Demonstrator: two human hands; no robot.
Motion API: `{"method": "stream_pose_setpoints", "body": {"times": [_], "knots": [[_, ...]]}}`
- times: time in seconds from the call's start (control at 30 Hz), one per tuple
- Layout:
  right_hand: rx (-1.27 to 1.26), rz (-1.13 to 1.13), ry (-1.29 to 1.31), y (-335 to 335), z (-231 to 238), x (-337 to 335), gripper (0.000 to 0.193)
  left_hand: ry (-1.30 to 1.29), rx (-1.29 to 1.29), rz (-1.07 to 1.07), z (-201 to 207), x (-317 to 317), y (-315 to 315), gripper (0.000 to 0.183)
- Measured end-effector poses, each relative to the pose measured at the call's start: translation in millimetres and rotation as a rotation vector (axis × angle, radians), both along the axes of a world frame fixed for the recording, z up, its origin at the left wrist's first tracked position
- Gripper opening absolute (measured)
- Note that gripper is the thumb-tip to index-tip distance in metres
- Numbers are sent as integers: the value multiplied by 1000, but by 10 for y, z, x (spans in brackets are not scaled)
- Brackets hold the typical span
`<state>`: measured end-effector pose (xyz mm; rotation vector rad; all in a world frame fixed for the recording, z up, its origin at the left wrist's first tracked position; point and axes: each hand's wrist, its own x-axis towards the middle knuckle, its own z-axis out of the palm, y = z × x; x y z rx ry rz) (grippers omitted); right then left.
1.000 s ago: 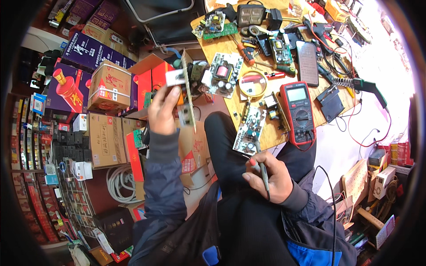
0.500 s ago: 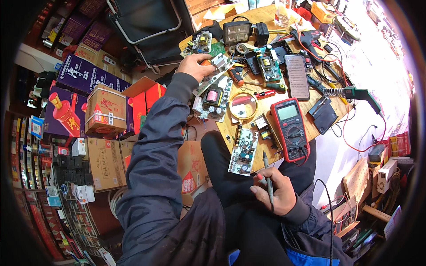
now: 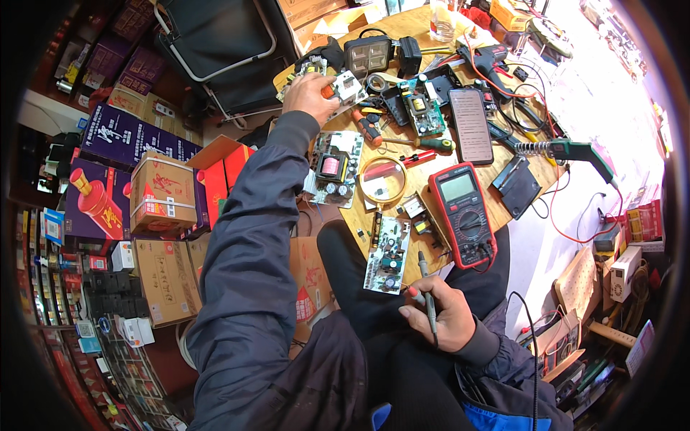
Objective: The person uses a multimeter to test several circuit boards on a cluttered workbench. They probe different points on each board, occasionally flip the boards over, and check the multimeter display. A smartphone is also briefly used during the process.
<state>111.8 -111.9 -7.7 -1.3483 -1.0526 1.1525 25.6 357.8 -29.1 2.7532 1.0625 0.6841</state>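
Observation:
At the far left of the wooden table (image 3: 353,219), my left hand (image 3: 310,99) is closed on a small pale circuit board (image 3: 348,89), most of which it hides. Just behind lies another circuit board (image 3: 313,67). Nearer to me sits a larger board with a yellow and pink transformer (image 3: 332,167). Over my lap, my right hand (image 3: 447,317) grips a pair of multimeter probes (image 3: 427,294), a grey tip pointing forward and a red end beside it. Close ahead of that hand are a long populated circuit board (image 3: 389,256) at the table edge and a red multimeter (image 3: 466,215).
A magnifying glass (image 3: 383,179), screwdriver (image 3: 424,144) and phone (image 3: 472,126) lie mid-table. On the right a soldering iron (image 3: 582,154) rests in its coiled holder, its red cable looping down. Cartons (image 3: 164,192) are stacked at left, beside a folding chair (image 3: 223,54).
My left hand has moved the small board away from me, uncovering more of the transformer board. My right hand keeps its hold on the probes. The whole view has shifted slightly.

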Motion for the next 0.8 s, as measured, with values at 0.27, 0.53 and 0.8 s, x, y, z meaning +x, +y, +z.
{"method": "stream_pose_setpoints", "body": {"times": [0.27,0.53,0.8], "knots": [[-43,20,-17,2,57,40,29,49,-1,6,-208,144,77,47],[-68,11,14,23,47,24,31,61,30,6,-248,119,74,50],[-21,-12,-13,-11,23,33,32,34,30,17,-133,53,-50,62]]}}
